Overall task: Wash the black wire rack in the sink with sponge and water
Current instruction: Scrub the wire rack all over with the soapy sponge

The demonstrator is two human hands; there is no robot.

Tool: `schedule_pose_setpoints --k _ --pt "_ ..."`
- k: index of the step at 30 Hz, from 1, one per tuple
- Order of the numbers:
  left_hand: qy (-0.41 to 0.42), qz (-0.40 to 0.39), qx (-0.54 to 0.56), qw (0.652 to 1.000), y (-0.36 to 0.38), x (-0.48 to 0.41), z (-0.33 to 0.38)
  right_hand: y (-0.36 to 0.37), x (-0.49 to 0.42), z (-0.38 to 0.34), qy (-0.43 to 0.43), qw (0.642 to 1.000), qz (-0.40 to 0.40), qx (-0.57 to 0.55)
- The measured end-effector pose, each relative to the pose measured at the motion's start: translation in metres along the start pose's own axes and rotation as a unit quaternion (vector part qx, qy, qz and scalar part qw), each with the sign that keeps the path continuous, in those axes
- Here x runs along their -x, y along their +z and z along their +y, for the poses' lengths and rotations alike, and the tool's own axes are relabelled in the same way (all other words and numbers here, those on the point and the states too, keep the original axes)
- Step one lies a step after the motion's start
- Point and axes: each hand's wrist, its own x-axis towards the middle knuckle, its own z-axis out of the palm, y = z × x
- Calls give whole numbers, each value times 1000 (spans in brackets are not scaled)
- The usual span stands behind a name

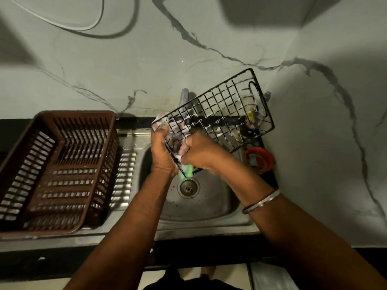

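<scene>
Head view: my left hand (162,152) grips the near end of the black wire rack (217,114) over the sink (211,206); its long axis rises away to the upper right. My right hand (201,152), closed on the green sponge (186,171), presses its lower edge.

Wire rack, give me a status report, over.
Left hand grips wire rack at its near corner, tilted over sink. Right hand presses green sponge on the soapy wires. Nothing in the way.
</scene>
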Motion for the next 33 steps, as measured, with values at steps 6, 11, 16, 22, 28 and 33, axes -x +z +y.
schedule_pose_setpoints --k 6,11,16,22,28,33 --pt "10 17 0 1000 1 -9 4 3 7 2 -30 997 48 -61" --pt "43 44 -12 998 2 -12 8 16 19 7 -132 984 111 -49" --pt "46 54 -64 995 6 -11 6 21 28 6 -156 973 167 38" --pt "27 48 -21 998 -7 -18 -4 -8 28 10 -175 972 106 114" --pt "5 46 -73 996 -4 -21 -8 1 20 22 -194 944 101 248" --pt "25 33 -77 996 0 -19 -5 -15 22 26 -155 956 -46 245"
